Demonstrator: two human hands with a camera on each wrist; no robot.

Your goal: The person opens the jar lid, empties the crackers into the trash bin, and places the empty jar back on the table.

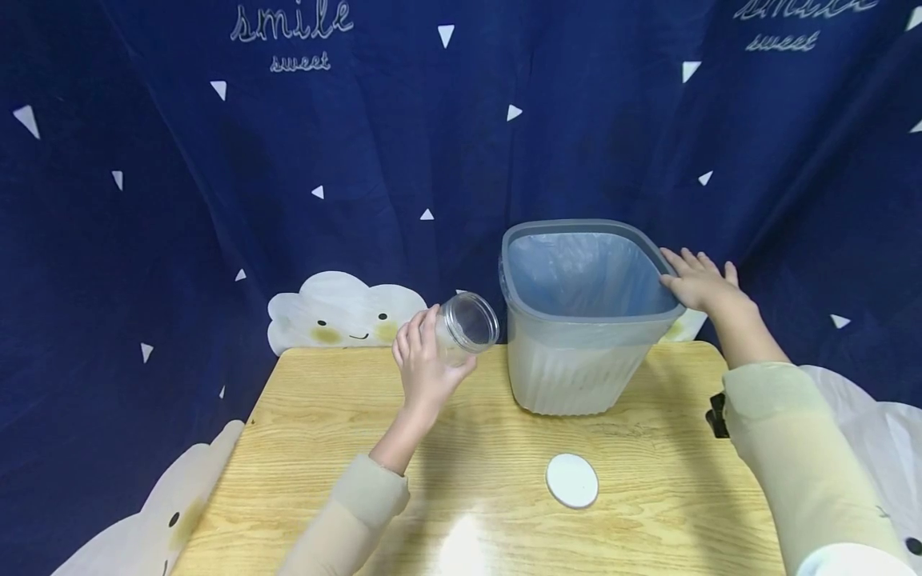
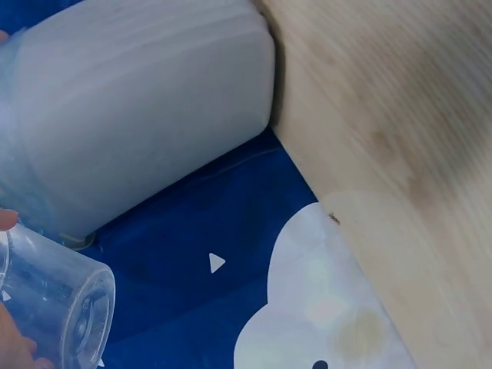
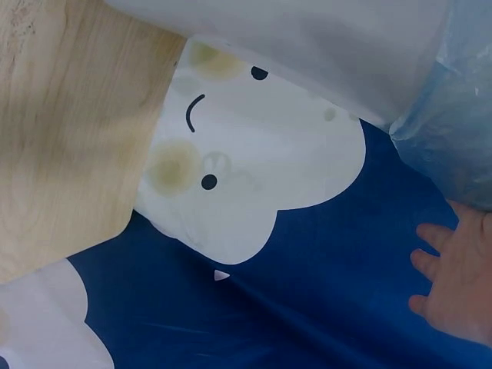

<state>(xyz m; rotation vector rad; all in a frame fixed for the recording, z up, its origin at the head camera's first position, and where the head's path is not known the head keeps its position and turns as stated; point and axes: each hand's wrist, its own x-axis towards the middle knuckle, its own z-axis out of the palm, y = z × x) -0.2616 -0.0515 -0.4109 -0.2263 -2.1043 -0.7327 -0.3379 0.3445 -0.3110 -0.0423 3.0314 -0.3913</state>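
Observation:
My left hand [image 1: 426,368] grips a clear jar [image 1: 467,322], its fingers and thumb curled round the side. The jar has no lid on and is tilted, its open mouth facing right and up, just left of the trash bin [image 1: 565,368]. In the left wrist view the jar [image 2: 58,300] shows transparent walls and base; I see nothing inside. The bin stands upright with a bluish plastic liner [image 1: 583,276] under a grey rim. At the rim's right side my right hand [image 1: 700,282] rests with fingers spread and straight; the right wrist view shows this hand [image 3: 461,277] beside the liner.
A round white lid [image 1: 572,480] lies flat on the wooden table [image 1: 324,448], in front of the bin. Behind the table hangs a dark blue curtain [image 1: 403,160] with white triangles and clouds. A small black object [image 1: 717,415] sits by the right sleeve.

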